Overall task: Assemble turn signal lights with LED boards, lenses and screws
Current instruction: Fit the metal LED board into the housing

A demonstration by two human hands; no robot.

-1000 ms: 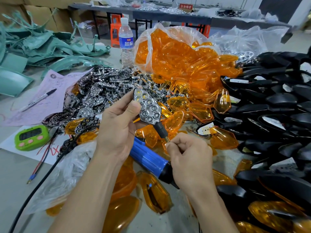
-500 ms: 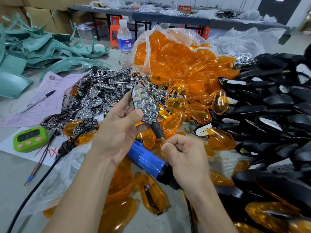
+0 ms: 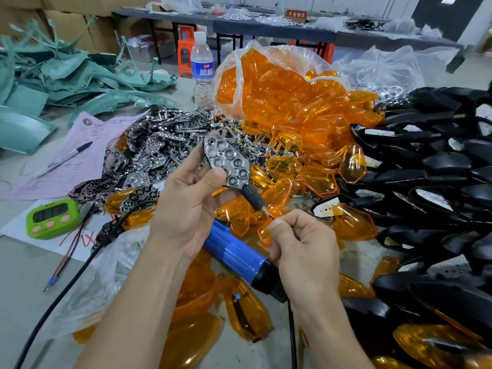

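The person holds a turn signal light (image 3: 226, 163) up above the tabletop (image 3: 26, 275), in the middle of the scene. The left hand (image 3: 186, 206) has its thumb and fingers curled round the light's near edge. The right hand (image 3: 306, 243) pinches the thin red wire (image 3: 271, 217) that comes out of the brass tip of the stalk.

I think the wire is being drawn out through the stalk. To do it well, pull gently and straight along the stalk. Hold the body firm so it does not twist. A hard tug could snap the wire.

The light has a shiny silver face with rows of round cups, and a black stalk. It has no orange lens on yet. Loose orange lenses (image 3: 319, 179) lie just to the far right, and a blue screwdriver (image 3: 234, 254) lies under the hands.
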